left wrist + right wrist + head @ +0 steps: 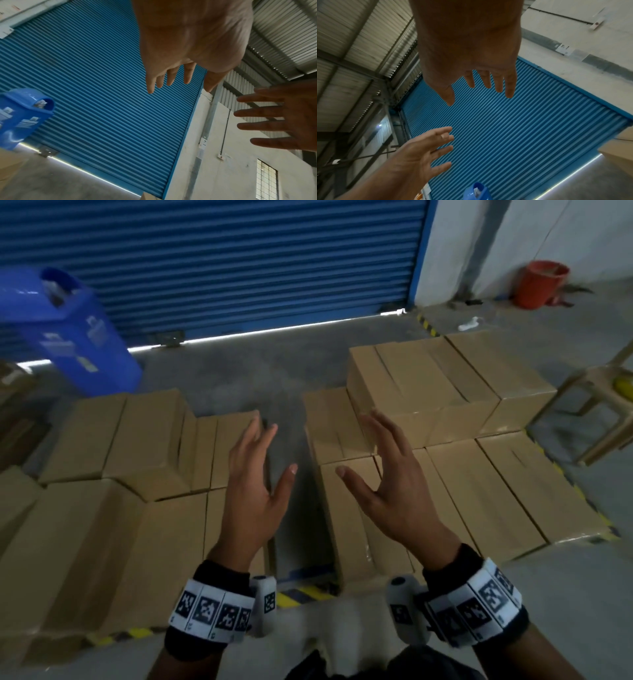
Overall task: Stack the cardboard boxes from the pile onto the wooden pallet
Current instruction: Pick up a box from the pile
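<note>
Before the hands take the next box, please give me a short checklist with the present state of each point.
1. Left hand free: ok, fingers spread, holds nothing.
2. Right hand free: ok, fingers spread, holds nothing.
3. Brown cardboard boxes of the left group in front of the person: ok, though one lies tilted.
4. Stacked brown cardboard boxes on the right level: ok, the second layer sits flat.
5. Wooden pallet in sight: cannot tell, no bare wood shows under either group.
6. Grey floor strip between the groups clear: ok.
</note>
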### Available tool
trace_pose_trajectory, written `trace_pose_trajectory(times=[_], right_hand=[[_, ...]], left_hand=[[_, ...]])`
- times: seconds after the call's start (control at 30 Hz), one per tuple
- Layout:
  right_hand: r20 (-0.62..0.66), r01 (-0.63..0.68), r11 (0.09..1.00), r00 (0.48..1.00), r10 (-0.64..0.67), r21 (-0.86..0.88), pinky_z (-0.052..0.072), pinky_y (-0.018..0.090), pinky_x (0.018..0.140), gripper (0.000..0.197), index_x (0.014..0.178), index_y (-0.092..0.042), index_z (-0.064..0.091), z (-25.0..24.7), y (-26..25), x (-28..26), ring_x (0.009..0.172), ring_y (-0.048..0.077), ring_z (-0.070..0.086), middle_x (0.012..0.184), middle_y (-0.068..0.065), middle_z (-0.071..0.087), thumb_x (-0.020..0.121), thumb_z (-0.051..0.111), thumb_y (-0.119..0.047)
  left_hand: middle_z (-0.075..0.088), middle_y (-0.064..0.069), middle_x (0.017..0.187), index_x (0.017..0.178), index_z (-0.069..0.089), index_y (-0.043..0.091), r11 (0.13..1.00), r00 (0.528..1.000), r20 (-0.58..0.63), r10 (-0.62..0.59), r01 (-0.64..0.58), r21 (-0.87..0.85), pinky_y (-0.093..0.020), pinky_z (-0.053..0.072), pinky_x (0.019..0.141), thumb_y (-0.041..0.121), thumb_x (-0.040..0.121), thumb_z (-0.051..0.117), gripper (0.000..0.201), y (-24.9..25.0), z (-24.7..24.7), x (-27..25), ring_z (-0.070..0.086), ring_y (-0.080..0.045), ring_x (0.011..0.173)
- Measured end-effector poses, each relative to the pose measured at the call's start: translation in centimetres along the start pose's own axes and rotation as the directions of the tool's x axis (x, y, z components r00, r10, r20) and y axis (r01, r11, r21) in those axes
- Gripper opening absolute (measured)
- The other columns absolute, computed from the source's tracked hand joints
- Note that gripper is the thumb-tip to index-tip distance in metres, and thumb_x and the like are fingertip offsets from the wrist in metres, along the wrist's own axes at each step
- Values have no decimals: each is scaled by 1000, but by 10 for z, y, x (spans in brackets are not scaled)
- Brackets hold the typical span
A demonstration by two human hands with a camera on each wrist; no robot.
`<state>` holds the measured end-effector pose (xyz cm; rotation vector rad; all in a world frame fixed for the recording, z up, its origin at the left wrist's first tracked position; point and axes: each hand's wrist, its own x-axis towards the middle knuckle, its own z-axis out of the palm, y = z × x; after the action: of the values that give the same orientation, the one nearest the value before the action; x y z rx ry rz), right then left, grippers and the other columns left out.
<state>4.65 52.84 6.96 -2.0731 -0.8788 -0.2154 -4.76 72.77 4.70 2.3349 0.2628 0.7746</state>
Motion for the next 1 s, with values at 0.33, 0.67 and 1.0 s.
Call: trace_pose_trajectory(times=[0.33,0.67,1.0], right_hand=[[159,75,984,982,-101,159,43,38,109,69,148,-16,40,22,-62,-119,141,17,37,155,3,33,91,62,-48],[339,42,961,931,-137,273,32,28,112,72,148,-18,40,74,-137,-221,143,19,34,154,7,37,88,57,-53],[447,98,941,861,-244,324,33,28,110,69,142,-18,50,185,-238,-232,142,20,36,155,4,35,85,50,-56]], left_hand=[[40,-14,155,145,48,7,978,970,-189,-155,178,109,-28,29,118,38,94,54,60,14,-81,-176,35,-24,145],[31,1,161,150,43,20,889,897,-248,-366,415,194,-16,27,112,50,92,49,66,18,-164,-326,29,-12,147],[38,-11,158,148,45,12,856,852,-372,-368,467,223,-6,17,112,37,96,57,59,-58,-274,-395,30,-19,146]])
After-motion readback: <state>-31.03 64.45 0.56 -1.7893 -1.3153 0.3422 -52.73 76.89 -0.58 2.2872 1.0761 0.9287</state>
